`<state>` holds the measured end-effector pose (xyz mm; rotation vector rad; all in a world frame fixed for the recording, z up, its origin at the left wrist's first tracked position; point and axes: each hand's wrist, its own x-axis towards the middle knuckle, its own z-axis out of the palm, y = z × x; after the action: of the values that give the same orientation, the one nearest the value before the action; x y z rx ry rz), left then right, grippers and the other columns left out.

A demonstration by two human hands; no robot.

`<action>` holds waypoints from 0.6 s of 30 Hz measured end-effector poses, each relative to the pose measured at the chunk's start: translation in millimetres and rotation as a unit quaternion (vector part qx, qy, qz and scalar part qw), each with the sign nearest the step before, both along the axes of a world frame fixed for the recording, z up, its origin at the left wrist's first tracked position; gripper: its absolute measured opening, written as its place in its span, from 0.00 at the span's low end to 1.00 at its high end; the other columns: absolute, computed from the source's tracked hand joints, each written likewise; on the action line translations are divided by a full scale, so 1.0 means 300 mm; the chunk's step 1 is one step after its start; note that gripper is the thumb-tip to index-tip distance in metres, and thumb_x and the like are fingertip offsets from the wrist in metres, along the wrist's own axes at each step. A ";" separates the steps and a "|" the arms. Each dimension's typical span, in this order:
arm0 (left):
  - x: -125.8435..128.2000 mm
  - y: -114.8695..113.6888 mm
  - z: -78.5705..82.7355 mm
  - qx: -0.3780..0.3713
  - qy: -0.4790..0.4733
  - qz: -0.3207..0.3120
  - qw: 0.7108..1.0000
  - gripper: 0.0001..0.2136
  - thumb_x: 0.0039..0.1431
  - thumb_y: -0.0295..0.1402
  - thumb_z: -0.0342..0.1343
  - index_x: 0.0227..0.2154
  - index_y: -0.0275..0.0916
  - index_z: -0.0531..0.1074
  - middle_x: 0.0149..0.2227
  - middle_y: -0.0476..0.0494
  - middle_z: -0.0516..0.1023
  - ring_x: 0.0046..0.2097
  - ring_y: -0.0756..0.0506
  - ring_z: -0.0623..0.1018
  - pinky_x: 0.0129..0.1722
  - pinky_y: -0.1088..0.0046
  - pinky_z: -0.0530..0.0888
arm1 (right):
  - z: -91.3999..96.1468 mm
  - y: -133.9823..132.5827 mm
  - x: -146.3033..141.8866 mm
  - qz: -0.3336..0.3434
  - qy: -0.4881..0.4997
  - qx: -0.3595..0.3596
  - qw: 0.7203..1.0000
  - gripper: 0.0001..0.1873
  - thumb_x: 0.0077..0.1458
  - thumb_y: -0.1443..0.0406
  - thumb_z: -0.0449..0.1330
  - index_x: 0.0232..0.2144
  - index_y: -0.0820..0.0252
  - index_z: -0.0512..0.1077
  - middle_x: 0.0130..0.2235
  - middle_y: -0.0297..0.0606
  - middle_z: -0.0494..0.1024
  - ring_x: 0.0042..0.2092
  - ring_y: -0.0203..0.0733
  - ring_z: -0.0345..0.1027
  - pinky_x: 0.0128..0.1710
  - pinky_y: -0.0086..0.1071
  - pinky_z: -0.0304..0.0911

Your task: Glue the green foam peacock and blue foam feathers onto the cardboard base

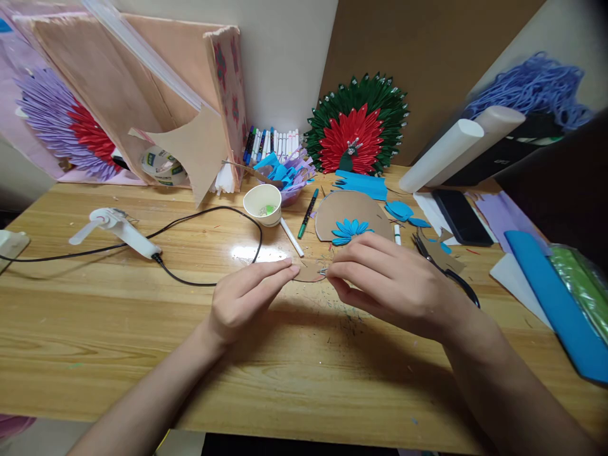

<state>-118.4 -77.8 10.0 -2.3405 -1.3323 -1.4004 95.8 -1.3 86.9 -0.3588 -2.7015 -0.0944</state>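
Note:
A small brown piece of cardboard (310, 273) with a curved edge lies low over the table between my hands. My left hand (251, 294) has its fingers together, with the fingertips pressed on the cardboard's left side. At the right side, my right hand (394, 285) is closed in a pinch, and a small silvery tip shows at its fingertips; what it belongs to is hidden. Just behind stands a larger rounded cardboard piece (344, 206) bearing a fan of blue paper petals (350, 232). Black-handled scissors (441, 269) lie beside my right hand, partly covered by it.
A white glue gun (126, 234) with a black cord stands at left. Behind are a paper cup (263, 205), a marker (308, 214), blue petals (399, 211) and a green-and-red paper peacock (356, 126). A phone (462, 217) and blue paper (555, 304) lie at right.

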 end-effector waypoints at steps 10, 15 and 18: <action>0.006 0.003 0.004 -0.001 -0.017 0.003 1.000 0.20 0.52 0.18 0.56 0.47 0.41 0.71 0.44 0.45 0.78 0.42 0.50 0.78 0.41 0.76 0.76 | 0.004 -0.001 -0.002 -0.003 0.001 -0.020 1.000 0.08 0.56 0.72 0.52 0.29 0.62 0.70 0.29 0.40 0.74 0.33 0.39 0.64 0.32 0.35 0.62; 0.031 0.013 0.021 -0.081 -0.125 0.012 0.989 0.13 0.52 0.22 0.58 0.40 0.40 0.75 0.37 0.46 0.80 0.36 0.50 0.79 0.37 0.76 0.77 | 0.013 0.002 -0.004 -0.058 0.080 -0.065 0.993 0.05 0.55 0.69 0.55 0.35 0.60 0.69 0.34 0.42 0.74 0.38 0.43 0.66 0.37 0.37 0.63; 0.049 0.023 0.031 -0.234 -0.308 0.045 0.921 0.05 0.52 0.28 0.59 0.33 0.37 0.76 0.30 0.46 0.81 0.31 0.49 0.80 0.32 0.76 0.78 | 0.003 0.019 -0.005 -0.154 0.140 -0.124 0.970 0.06 0.54 0.69 0.55 0.36 0.60 0.69 0.34 0.41 0.74 0.38 0.42 0.67 0.37 0.36 0.63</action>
<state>-103.8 -71.0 19.3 -2.1025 -2.1092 -2.0887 94.3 4.3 87.8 -0.8015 -2.3621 0.1937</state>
